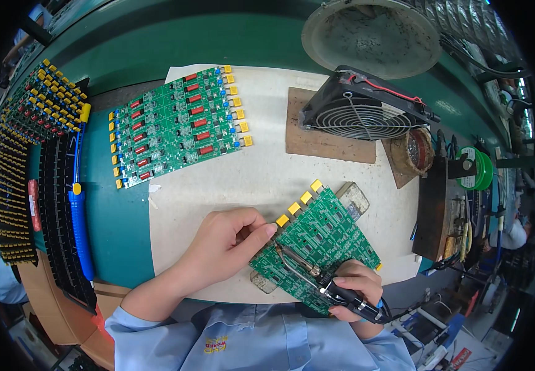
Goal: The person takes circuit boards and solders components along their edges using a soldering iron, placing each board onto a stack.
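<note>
A green circuit board panel (pixel 332 226) lies at an angle in front of me, with yellow block components (pixel 283 220) along its upper left edge. Its ends rest over two worn metal blocks, one at the upper right (pixel 354 199) and one at the lower left (pixel 261 282). My left hand (pixel 224 241) is closed, thumb and fingers pinching the board's left edge beside the nearest yellow block. In my right hand (pixel 359 285) is a black-handled soldering iron (pixel 355 302) with a thin metal tube alongside its barrel. The iron's tip reaches the board near my left thumb; exact contact cannot be made out.
Another populated board panel (pixel 181 123) lies at the back left. Stacked boards (pixel 17 167), a black slotted rack (pixel 59 210) and a blue solder sucker (pixel 81 235) stand left. A fan (pixel 366 108), a round tin (pixel 411 151) and a green solder spool (pixel 480 170) are at right.
</note>
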### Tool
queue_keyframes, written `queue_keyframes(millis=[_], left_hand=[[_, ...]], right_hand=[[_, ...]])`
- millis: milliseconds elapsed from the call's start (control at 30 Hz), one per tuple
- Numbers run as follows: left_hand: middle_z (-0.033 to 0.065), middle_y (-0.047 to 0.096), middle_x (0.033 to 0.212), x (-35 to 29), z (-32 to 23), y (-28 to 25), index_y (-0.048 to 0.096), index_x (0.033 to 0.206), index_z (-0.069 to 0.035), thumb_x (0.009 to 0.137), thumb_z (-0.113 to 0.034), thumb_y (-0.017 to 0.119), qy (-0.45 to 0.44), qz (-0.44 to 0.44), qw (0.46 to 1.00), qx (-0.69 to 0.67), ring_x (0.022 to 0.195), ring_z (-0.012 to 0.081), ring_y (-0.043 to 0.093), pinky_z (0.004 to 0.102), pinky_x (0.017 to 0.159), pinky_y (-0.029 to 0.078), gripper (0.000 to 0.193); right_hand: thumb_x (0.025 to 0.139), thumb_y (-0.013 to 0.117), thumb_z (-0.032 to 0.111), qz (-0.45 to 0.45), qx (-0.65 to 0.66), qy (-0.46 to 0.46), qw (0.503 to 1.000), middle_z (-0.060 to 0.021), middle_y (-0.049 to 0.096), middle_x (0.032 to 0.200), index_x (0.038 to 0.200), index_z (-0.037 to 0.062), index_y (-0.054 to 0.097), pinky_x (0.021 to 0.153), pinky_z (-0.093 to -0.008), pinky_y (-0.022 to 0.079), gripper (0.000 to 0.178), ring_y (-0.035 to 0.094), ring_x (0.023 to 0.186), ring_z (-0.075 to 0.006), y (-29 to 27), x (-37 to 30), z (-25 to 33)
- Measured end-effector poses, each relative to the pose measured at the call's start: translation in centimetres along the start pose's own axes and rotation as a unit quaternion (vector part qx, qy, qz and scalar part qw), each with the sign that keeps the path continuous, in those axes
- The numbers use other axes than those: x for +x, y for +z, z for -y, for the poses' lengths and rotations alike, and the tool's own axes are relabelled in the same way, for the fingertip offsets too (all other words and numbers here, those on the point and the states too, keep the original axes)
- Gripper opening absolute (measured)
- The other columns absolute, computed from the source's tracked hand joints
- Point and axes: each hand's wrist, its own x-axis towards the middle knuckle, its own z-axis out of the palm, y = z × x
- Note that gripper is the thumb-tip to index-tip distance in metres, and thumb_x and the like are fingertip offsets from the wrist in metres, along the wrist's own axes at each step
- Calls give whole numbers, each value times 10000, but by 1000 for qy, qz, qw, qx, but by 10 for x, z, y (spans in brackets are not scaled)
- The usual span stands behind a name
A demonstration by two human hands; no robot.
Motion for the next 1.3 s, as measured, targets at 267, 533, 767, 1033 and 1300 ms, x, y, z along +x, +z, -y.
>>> queue_keyframes(millis=[267, 533, 767, 1033, 1300], left_hand=[[27, 554, 590, 0, 3, 0, 598, 734, 6, 854, -100, 582, 4, 1, 1000, -25, 500, 91, 443, 216, 471, 360, 161], [29, 567, 611, -2, 4, -3, 605, 747, 2, 854, -105, 589, 6, 15, 999, -44, 517, 85, 458, 205, 477, 364, 152], [27, 565, 617, -2, 3, -1, 603, 763, 0, 854, -100, 586, 21, 1, 999, -38, 526, 84, 461, 203, 478, 364, 136], [25, 560, 623, -1, 6, -10, 602, 795, -4, 840, -80, 590, 64, -77, 995, -10, 539, 80, 462, 201, 474, 356, 89], [27, 562, 605, -2, -1, -2, 603, 747, 3, 830, -72, 599, 42, -48, 998, 7, 497, 83, 441, 206, 456, 342, 112]], right_hand=[[603, 788, 168, -130, 34, 23, 991, -118, 608, 755, 955, 2, 627, 631, -310, 472, 421, 558, 648, -233, 6, -11, 2], [596, 804, 173, -37, -2, 21, 999, -130, 605, 798, 952, 9, 624, 643, -322, 470, 431, 563, 690, -243, 1, -10, 7], [706, 640, 127, -418, -197, 83, 883, -104, 538, 995, 1103, 79, 539, 704, -315, 440, 413, 523, 766, -168, -45, 15, -5], [680, 725, 194, -258, -46, 56, 963, -120, 588, 982, 1085, 41, 560, 806, -316, 429, 463, 554, 707, -165, -26, -12, 6], [592, 796, 181, -37, -27, -1, 999, -99, 598, 682, 910, 19, 643, 696, -357, 478, 388, 540, 605, -211, 2, -3, 3]])
